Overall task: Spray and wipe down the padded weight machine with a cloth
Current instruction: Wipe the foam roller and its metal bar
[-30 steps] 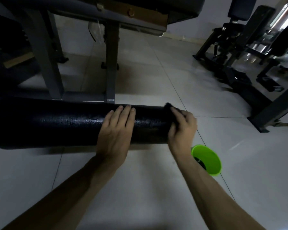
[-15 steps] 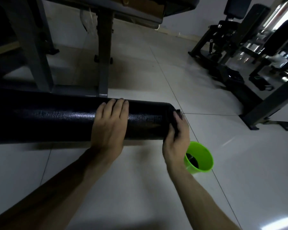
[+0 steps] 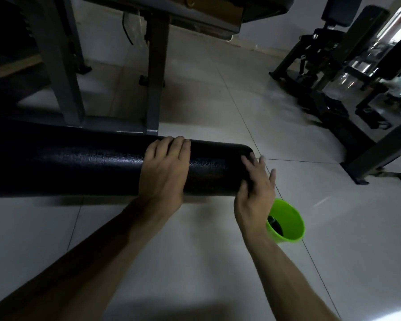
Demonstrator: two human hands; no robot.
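Pale tiled floor [image 3: 218, 262] carries a grey machine frame [image 3: 155, 77] behind the black padded roller [image 3: 79, 167] and a green cup [image 3: 289, 218] beside its right end. Left hand [image 3: 164, 172] lies flat on the roller, grip apart; right hand [image 3: 255, 195], blurred, meets that end, fingers extended, anything beneath it indiscernible.

The padded roller [image 3: 90, 167] is a long black cylinder with a finely crinkled, faintly shiny cover. It lies level across the left and middle of the frame, running from the left edge to a rounded end just right of centre. Behind it, in the upper left, stand the grey steel posts of the machine frame [image 3: 155, 72]. My left hand [image 3: 164, 172] lies flat over its top, and my right hand [image 3: 255, 195] presses against its end with fingers spread.
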